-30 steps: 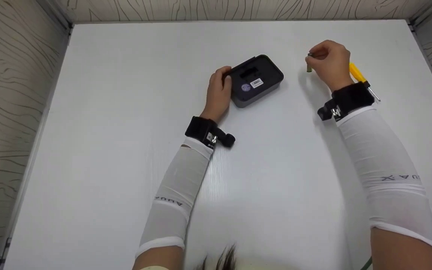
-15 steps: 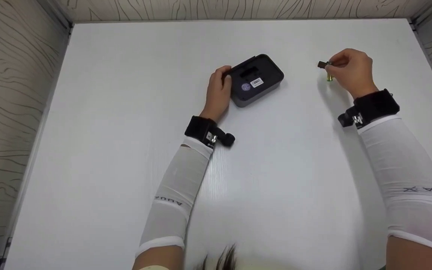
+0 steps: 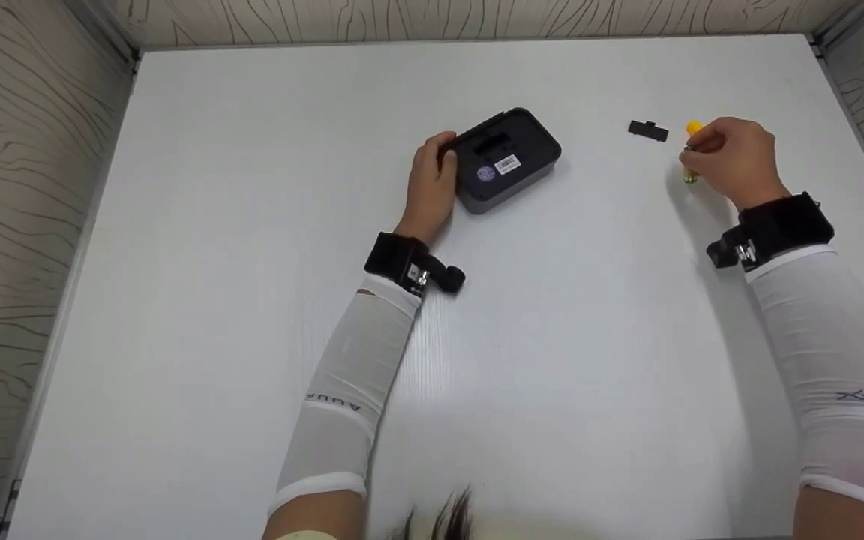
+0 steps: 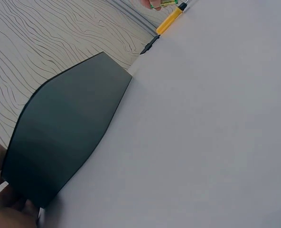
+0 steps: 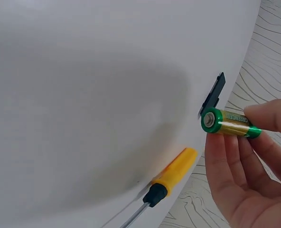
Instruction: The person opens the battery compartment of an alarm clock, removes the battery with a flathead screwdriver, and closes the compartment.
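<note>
Battery point(image 5: 229, 123): one (pinched), one screwdriver point(image 5: 168, 176).

Bare hands point(image 3: 732, 161), white printed sleeves point(image 3: 361, 371), black wrist-strapped cameras point(image 3: 411, 264).

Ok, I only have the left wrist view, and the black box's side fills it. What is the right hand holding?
Observer: The right hand pinches a green-and-gold battery between thumb and fingers.
Operator: What's on the box's upper face?
Observer: The box shows a recessed slot and two stickers there; the left hand grips its left end.
Operator: Is the little cover near that right hand?
Observer: The cover lies flat on the table, between box and right hand, touching neither.
</note>
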